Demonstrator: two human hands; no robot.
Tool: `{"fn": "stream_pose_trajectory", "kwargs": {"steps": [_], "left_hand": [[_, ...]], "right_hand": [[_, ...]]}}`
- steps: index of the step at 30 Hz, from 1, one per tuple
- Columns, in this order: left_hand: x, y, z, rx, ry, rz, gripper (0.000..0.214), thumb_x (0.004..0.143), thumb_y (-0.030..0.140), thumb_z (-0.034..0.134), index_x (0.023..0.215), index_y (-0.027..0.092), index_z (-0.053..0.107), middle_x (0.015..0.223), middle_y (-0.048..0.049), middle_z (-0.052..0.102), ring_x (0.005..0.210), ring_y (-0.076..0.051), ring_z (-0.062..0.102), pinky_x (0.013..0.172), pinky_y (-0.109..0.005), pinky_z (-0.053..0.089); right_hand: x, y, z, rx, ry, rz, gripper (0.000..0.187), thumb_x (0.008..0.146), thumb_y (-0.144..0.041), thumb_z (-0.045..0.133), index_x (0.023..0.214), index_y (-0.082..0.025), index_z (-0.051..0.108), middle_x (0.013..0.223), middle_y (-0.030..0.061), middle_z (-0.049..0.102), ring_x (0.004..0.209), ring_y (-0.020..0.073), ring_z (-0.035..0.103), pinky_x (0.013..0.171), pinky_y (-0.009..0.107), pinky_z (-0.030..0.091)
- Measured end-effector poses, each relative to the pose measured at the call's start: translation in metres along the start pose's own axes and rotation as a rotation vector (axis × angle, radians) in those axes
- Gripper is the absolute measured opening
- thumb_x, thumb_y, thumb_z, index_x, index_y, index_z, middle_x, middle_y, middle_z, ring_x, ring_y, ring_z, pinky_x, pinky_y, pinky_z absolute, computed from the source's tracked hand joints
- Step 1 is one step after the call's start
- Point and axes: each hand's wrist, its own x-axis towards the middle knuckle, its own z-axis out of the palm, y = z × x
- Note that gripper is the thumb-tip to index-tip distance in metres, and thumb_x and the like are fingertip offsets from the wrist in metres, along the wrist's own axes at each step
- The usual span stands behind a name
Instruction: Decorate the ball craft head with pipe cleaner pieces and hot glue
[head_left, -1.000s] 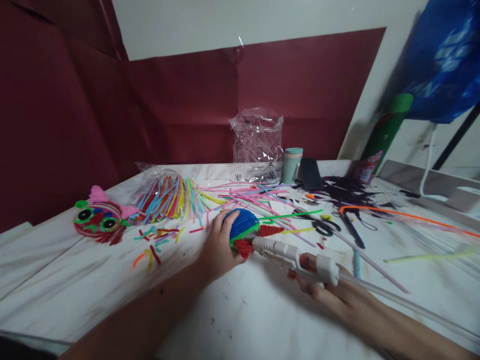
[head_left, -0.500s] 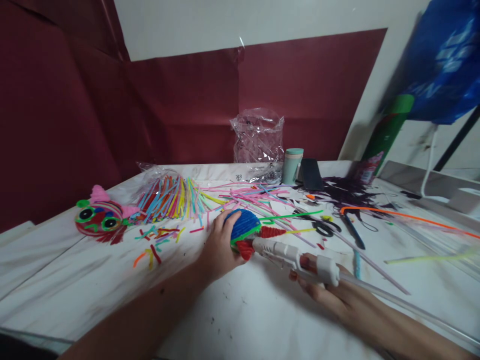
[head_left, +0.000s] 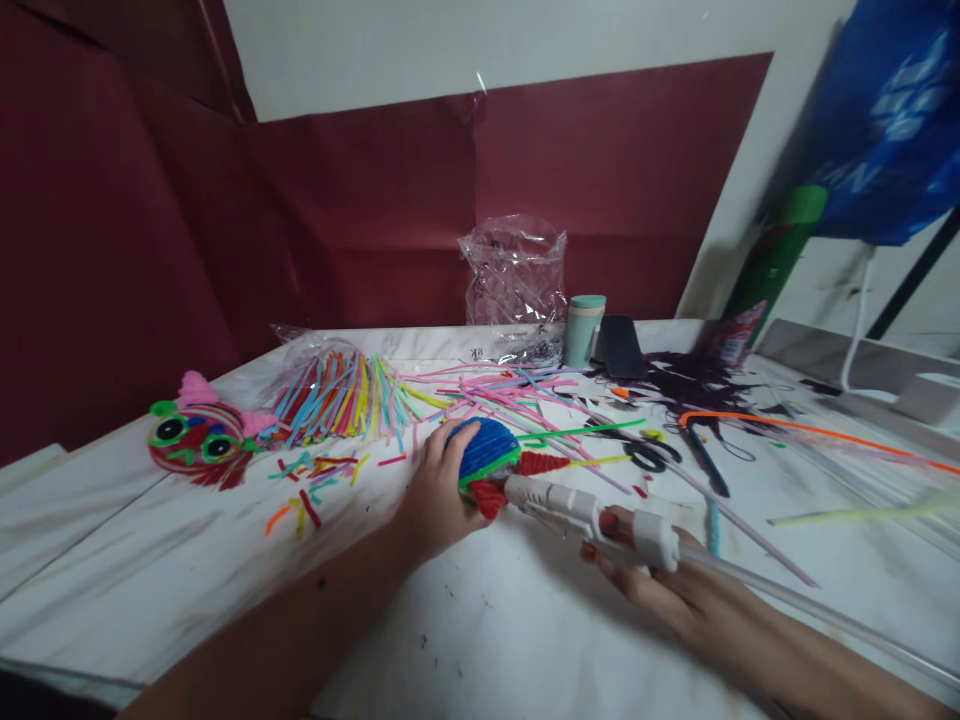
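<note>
My left hand (head_left: 439,490) is closed around a rounded pipe-cleaner craft (head_left: 487,447), blue on top with a green band and red pieces at its right side. In my right hand (head_left: 645,575) is a white glue gun (head_left: 562,507), its nozzle end at the red pieces. A clear glue stick (head_left: 795,598) sticks out of the gun's back end. Just beyond the craft lie a green pipe cleaner (head_left: 581,430) and a yellow one (head_left: 600,461). Whether the nozzle touches the craft I cannot tell.
A finished-looking pipe-cleaner face (head_left: 199,440) lies at left, near bundled pipe cleaners (head_left: 345,395) and cut scraps (head_left: 315,470). Black scissors (head_left: 649,455), a dark pen-like tool (head_left: 709,462), a green cup (head_left: 583,330) and a phone (head_left: 622,347) are at centre right.
Both hands, the craft and the glue gun keep nearly the same positions. The whole view has shifted very slightly.
</note>
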Motion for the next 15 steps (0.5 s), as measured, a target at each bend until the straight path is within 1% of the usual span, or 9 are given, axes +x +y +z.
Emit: {"fn": "stream_pose_trajectory", "kwargs": {"steps": [5, 7, 11, 15], "left_hand": [[-0.0005, -0.0006, -0.0002, 0.009, 0.000, -0.004, 0.079, 0.062, 0.023, 0.071, 0.132, 0.016, 0.034, 0.131, -0.0171, 0.040, 0.126, -0.032, 0.040, 0.105, -0.048, 0.036], [-0.0005, -0.0010, -0.0003, 0.008, -0.007, -0.005, 0.080, 0.061, 0.023, 0.071, 0.132, 0.015, 0.034, 0.131, -0.0171, 0.040, 0.126, -0.032, 0.040, 0.105, -0.047, 0.036], [-0.0005, -0.0021, -0.0001, 0.017, -0.007, -0.009, 0.082, 0.061, 0.025, 0.073, 0.132, 0.016, 0.034, 0.132, -0.0173, 0.039, 0.126, -0.032, 0.039, 0.105, -0.047, 0.036], [-0.0003, -0.0028, 0.0001, 0.017, -0.009, -0.003, 0.082, 0.062, 0.026, 0.073, 0.133, 0.018, 0.032, 0.132, -0.0166, 0.040, 0.126, -0.033, 0.039, 0.105, -0.049, 0.036]], "right_hand": [[-0.0034, 0.0030, 0.0014, -0.038, 0.028, 0.017, 0.025, 0.084, -0.031, 0.044, 0.084, -0.023, 0.067, 0.080, 0.0024, 0.072, 0.072, 0.0202, 0.067, 0.063, 0.026, 0.055], [-0.0041, 0.0040, 0.0016, -0.042, 0.012, 0.011, 0.024, 0.084, -0.031, 0.044, 0.084, -0.023, 0.067, 0.081, 0.0023, 0.073, 0.073, 0.0199, 0.068, 0.064, 0.026, 0.055], [-0.0029, 0.0043, 0.0014, -0.043, 0.011, 0.028, 0.027, 0.086, -0.032, 0.042, 0.082, -0.022, 0.066, 0.079, 0.0030, 0.073, 0.072, 0.0202, 0.068, 0.065, 0.027, 0.055], [-0.0021, 0.0040, 0.0008, -0.029, 0.011, 0.014, 0.026, 0.085, -0.033, 0.042, 0.083, -0.023, 0.066, 0.080, 0.0031, 0.073, 0.073, 0.0210, 0.068, 0.066, 0.028, 0.055]]}}
